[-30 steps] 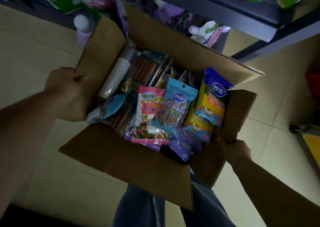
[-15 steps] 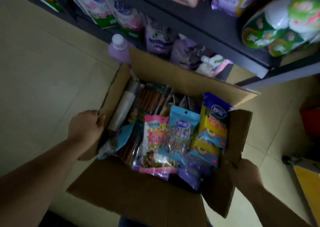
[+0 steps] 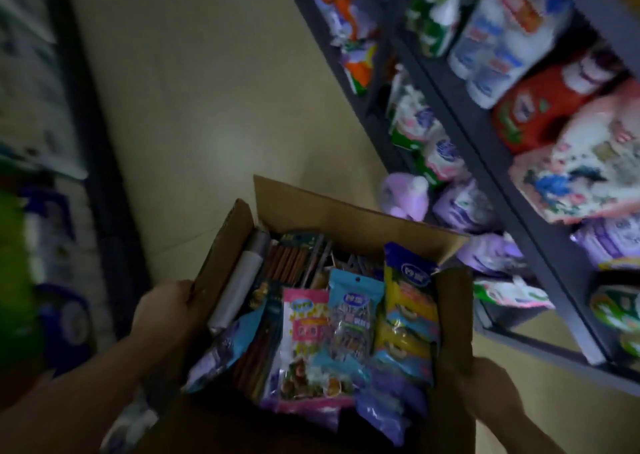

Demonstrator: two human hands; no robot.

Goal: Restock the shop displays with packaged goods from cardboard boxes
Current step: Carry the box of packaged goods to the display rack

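Gripping the open cardboard box (image 3: 349, 211) from both sides, the person carried it low in the head view, the box filling the 6 o'clock part of the picture. Left hand (image 3: 162, 315) sat at about 8 o'clock, fingers curled over the edge of the left flap, thumb side up, grasping the cardboard. Right hand (image 3: 485, 388) sat at about 4 o'clock against the right flap; it grasped the flap's outer face, though the fingertips themselves were hidden behind the cardboard. All four flaps stood open. Inside, packets stood packed together: a pink packet (image 3: 304, 342) near the middle, a light-blue packet (image 3: 353, 311) just beside it toward 3 o'clock, and a yellow-and-blue packet (image 3: 408, 315) against the right flap. A white roll (image 3: 239, 287) lay along the left wall, touching it, with a bundle of brown sticks (image 3: 291, 263) just beside the roll toward the far wall. Purple packets (image 3: 384, 408) lay at the near right corner. Print on all packets was too blurred to read. Dark shelving (image 3: 450, 83) ran from 12 o'clock down to 3 o'clock, stocked with pouches and bottles; a purple bottle (image 3: 405, 197) stood on the floor at the shelf foot, just beyond the box's far flap. Pale tiled floor (image 3: 207, 90) filled 11 o'clock. More stocked goods, heavily blurred, showed along 9 o'clock.
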